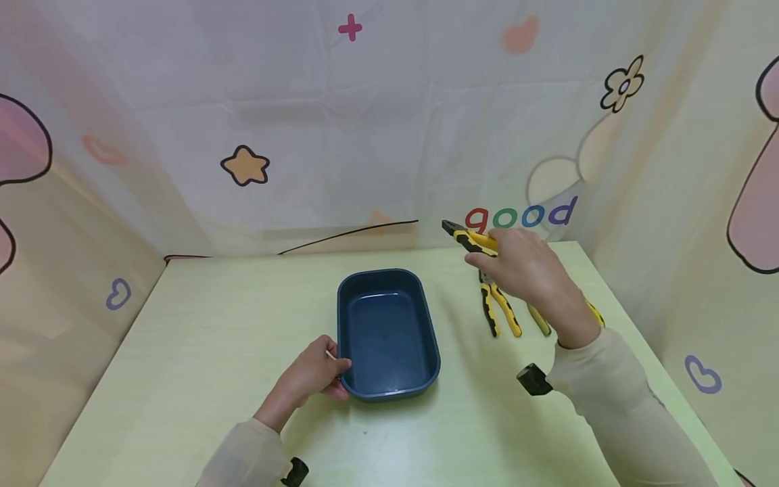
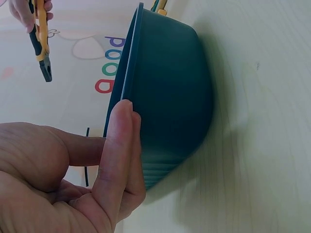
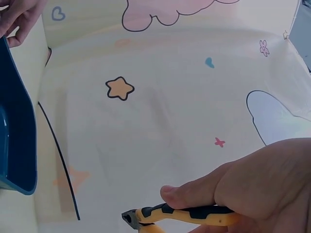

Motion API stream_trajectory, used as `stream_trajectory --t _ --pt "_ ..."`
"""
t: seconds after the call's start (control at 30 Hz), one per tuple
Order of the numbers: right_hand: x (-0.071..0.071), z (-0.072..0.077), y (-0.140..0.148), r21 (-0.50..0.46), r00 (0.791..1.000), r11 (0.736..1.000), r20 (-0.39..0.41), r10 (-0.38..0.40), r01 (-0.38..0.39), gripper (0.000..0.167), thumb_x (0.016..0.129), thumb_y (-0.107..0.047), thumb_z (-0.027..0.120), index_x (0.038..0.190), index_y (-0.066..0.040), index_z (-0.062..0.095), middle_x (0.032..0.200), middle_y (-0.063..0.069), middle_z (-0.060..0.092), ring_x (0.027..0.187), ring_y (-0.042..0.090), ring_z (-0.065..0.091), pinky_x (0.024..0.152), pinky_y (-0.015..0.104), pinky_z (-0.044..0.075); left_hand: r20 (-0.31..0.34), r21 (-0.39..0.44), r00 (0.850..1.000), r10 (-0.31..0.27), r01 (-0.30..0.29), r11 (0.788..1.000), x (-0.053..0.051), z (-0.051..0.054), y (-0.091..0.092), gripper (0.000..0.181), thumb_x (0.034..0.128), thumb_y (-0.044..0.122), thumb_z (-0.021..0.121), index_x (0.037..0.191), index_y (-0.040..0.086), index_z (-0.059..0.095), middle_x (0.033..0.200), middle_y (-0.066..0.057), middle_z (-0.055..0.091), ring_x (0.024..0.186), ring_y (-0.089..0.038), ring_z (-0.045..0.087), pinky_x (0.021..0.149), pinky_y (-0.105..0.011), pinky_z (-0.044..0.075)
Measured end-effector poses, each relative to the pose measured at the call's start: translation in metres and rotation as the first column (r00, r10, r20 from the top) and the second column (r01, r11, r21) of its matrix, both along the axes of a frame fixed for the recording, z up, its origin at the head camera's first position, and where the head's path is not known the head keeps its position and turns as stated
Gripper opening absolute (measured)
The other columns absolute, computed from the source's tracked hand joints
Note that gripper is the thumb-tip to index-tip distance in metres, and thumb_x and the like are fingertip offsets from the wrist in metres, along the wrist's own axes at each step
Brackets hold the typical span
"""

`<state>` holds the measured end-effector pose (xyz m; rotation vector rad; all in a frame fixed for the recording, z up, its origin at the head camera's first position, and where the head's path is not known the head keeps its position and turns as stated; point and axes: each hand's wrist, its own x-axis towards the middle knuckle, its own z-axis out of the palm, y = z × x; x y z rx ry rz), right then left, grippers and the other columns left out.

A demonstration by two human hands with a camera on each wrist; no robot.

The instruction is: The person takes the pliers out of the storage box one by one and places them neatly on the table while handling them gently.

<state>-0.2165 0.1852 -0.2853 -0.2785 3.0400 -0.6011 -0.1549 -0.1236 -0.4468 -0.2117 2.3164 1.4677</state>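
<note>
A dark blue rectangular plastic tray (image 1: 388,325) with rounded corners stands on the table. My left hand (image 1: 316,368) pinches its near left rim; in the left wrist view the thumb (image 2: 85,149) is on the inner side and the fingers (image 2: 116,160) lie along the outer wall. Off to the right, my right hand (image 1: 526,267) grips yellow-and-black pliers (image 1: 468,238), held in the air with the dark jaws pointing left. The right wrist view shows these pliers (image 3: 180,213) under the thumb. Beneath that hand, a second pair of pliers (image 1: 500,308) lies on the table.
Another yellow-handled tool (image 1: 538,319) lies right of the second pliers, mostly hidden by the right arm. One more yellow piece (image 1: 594,312) shows beyond the wrist. A printed cloth (image 1: 365,135) hangs behind and at both sides of the pale table (image 1: 201,352).
</note>
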Motion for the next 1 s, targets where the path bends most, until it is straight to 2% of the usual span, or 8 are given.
stream_trajectory --t 0.13,0.37,0.57,0.7,0.87,1.0 --pt "-0.005 -0.007 0.002 -0.01 1.0 1.0 0.009 -0.027 0.027 0.039 0.101 -0.035 0.067 0.108 0.003 0.063 0.075 0.01 0.057 0.064 0.024 0.059 0.059 0.033 0.046 -0.008 0.004 1.0 0.002 -0.002 1.0 0.0 -0.001 0.0 0.018 0.1031 0.006 0.062 0.101 0.002 0.045 0.07 -0.017 0.066 0.051 -0.02 0.068 0.056 -0.027 0.057" --pt "-0.012 -0.021 0.005 -0.012 0.997 0.998 0.051 -0.059 0.06 0.042 0.101 -0.037 0.065 0.113 0.003 0.062 0.079 0.011 0.057 0.066 0.024 0.058 0.06 0.033 0.046 -0.002 0.015 1.0 0.013 -0.013 1.0 0.001 -0.002 0.0 0.018 0.1029 0.006 0.062 0.101 0.002 0.044 0.07 -0.017 0.065 0.05 -0.019 0.067 0.055 -0.029 0.058" --pt "-0.015 -0.031 0.005 -0.007 0.993 0.996 0.079 -0.084 0.084 0.042 0.101 -0.037 0.066 0.11 0.003 0.06 0.081 0.012 0.056 0.066 0.025 0.058 0.059 0.032 0.046 0.001 0.014 1.0 0.006 -0.006 1.0 0.0 -0.002 -0.001 0.018 0.1031 0.006 0.062 0.102 0.002 0.045 0.071 -0.017 0.066 0.05 -0.019 0.068 0.055 -0.027 0.057" --pt "-0.017 -0.036 0.005 0.011 0.993 0.996 0.079 -0.088 0.087 0.044 0.101 -0.038 0.066 0.109 0.005 0.059 0.083 0.013 0.054 0.071 0.027 0.056 0.06 0.033 0.044 -0.002 0.015 1.0 0.001 -0.001 1.0 -0.001 -0.002 -0.001 0.018 0.1031 0.006 0.062 0.102 0.002 0.045 0.071 -0.017 0.066 0.05 -0.019 0.068 0.055 -0.026 0.057" --pt "-0.019 -0.044 0.004 0.028 0.991 0.995 0.097 -0.094 0.091 0.044 0.101 -0.038 0.065 0.109 0.006 0.062 0.08 0.012 0.052 0.072 0.027 0.055 0.06 0.033 0.042 -0.004 0.008 1.0 0.001 -0.001 1.0 -0.001 -0.002 -0.001 0.017 0.103 0.006 0.062 0.102 0.002 0.045 0.07 -0.017 0.066 0.05 -0.019 0.068 0.056 -0.025 0.056" --pt "-0.022 -0.052 0.003 0.034 0.988 0.994 0.117 -0.105 0.101 0.043 0.101 -0.038 0.066 0.105 0.005 0.061 0.075 0.01 0.049 0.067 0.025 0.054 0.058 0.031 0.04 -0.004 0.006 1.0 0.001 -0.001 1.0 -0.001 -0.003 -0.001 0.017 0.103 0.007 0.062 0.102 0.002 0.045 0.07 -0.017 0.066 0.05 -0.019 0.068 0.056 -0.025 0.056"
